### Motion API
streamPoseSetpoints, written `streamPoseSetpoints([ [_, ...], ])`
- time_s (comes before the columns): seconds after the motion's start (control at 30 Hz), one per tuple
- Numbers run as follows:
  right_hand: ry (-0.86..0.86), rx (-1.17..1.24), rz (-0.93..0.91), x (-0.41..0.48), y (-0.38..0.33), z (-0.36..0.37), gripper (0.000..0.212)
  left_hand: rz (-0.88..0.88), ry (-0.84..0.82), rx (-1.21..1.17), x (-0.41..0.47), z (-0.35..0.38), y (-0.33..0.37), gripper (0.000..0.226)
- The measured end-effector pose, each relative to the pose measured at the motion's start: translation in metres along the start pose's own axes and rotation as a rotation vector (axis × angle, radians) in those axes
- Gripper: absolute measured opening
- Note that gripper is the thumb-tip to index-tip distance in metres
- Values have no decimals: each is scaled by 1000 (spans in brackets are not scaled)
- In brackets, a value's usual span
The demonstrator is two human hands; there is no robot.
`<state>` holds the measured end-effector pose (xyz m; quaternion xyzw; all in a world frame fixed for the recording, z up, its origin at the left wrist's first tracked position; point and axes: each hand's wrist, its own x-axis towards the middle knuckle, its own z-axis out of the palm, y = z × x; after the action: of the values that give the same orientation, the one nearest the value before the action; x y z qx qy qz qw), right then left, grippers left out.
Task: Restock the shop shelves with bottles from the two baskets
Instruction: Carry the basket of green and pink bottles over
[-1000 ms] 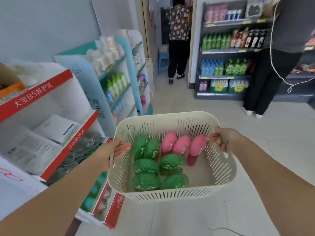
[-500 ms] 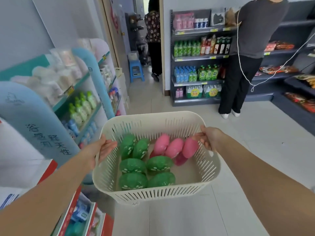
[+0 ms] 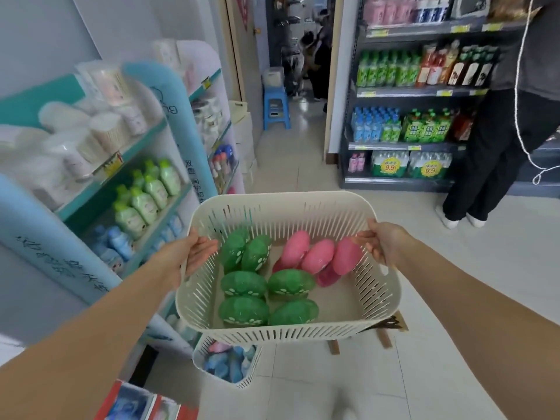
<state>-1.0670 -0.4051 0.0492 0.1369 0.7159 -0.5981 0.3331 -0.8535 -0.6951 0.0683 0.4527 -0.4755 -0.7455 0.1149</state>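
One basket (image 3: pixel 288 333) held crosswise: left hand (image 3: pixel 189 256), right hand (image 3: pixel 385 242).

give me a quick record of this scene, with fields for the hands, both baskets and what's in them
carried: cream basket
left hand: grips its left rim
right hand: grips its right rim
inside: six green bottles, at least three pink bottles
second basket: on the floor beneath, holding blue bottles
at left: teal shelf stocked with bottles
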Motion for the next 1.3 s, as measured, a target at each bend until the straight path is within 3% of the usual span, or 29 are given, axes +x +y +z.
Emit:
streamPoseSetpoints([
  [0.57,-137,-188,-28,222,-161,64,42,-23,156,-101,170,74,70,32],
  [0.87,-92,-176,29,307,-192,126,42,-108,118,-63,294,68,115,32],
  [1.3,-35,-114,51,394,-250,157,41,-115,52,24,414,103,188,29],
])
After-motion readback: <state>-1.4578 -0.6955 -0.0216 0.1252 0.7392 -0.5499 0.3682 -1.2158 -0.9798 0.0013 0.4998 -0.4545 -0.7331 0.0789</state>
